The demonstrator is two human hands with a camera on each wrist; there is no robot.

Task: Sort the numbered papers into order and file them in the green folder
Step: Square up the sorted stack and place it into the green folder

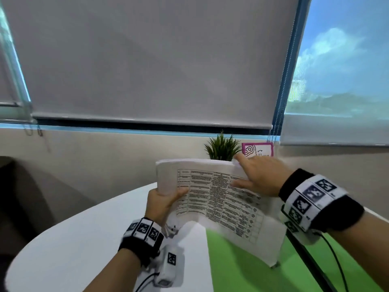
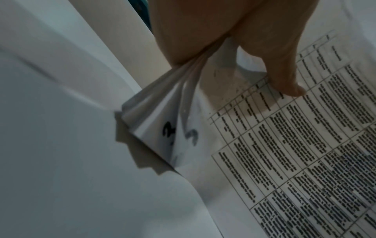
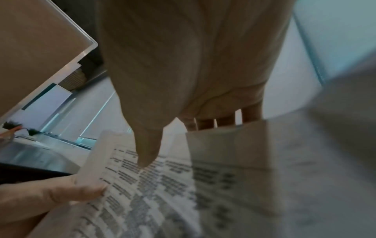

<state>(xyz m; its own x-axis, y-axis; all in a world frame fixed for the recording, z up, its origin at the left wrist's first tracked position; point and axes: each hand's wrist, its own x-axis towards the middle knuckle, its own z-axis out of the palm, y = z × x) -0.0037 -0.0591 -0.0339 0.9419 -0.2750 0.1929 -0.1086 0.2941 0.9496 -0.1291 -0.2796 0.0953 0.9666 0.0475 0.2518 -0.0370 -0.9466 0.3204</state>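
I hold a stack of white papers (image 1: pixel 219 199) with printed tables up above the table. My left hand (image 1: pixel 166 199) pinches the stack's left edge, thumb on the top sheet. In the left wrist view the sheets (image 2: pixel 162 116) fan out below my thumb, with handwritten numbers on the corners. My right hand (image 1: pixel 252 178) holds the stack's top right corner, thumb on the printed face and fingers behind the sheets. In the right wrist view its thumb presses the top sheet (image 3: pixel 154 185). The green folder (image 1: pixel 252 268) lies open on the table under the papers.
The round white table (image 1: pixel 88 247) extends to the left. A small green plant (image 1: pixel 222 147) and a pink-framed card (image 1: pixel 257 149) stand at the wall behind the papers. A black cable (image 1: pixel 307 256) crosses the folder on the right.
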